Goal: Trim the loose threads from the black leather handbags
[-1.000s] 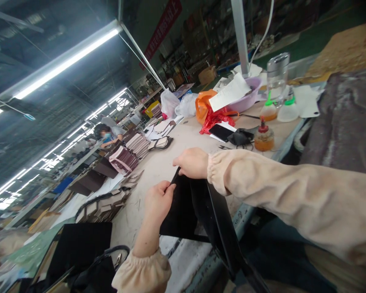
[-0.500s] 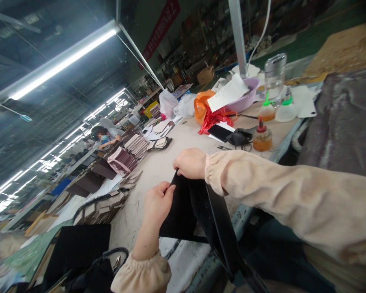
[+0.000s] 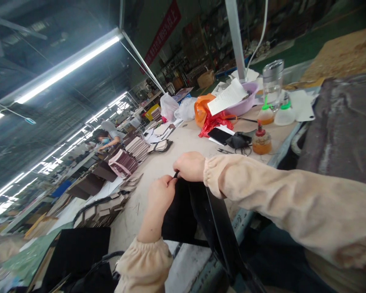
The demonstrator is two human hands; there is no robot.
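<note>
A black fabric piece [image 3: 179, 215] with a long strap-like edge hangs between my hands over the near edge of the table. My left hand [image 3: 160, 195] pinches its upper edge, thumb on top. Close beside it, my right hand [image 3: 189, 166] is closed on the same edge, fingers curled and knuckles up. The fingertips of both hands almost touch. The lower end of the black piece drops past the table's edge toward my lap.
On the worktable [image 3: 158, 162] lie stacked brown-edged pieces [image 3: 122, 162], a phone [image 3: 218, 135], a red-capped bottle [image 3: 261, 142], green-capped bottles, a purple basin [image 3: 242, 101] and plastic bags. Black panels [image 3: 79, 252] lie lower left. A person [image 3: 110, 136] works farther back.
My left hand has moved up slightly, closer to my right hand, along the edge of the black piece. The view has shifted a little.
</note>
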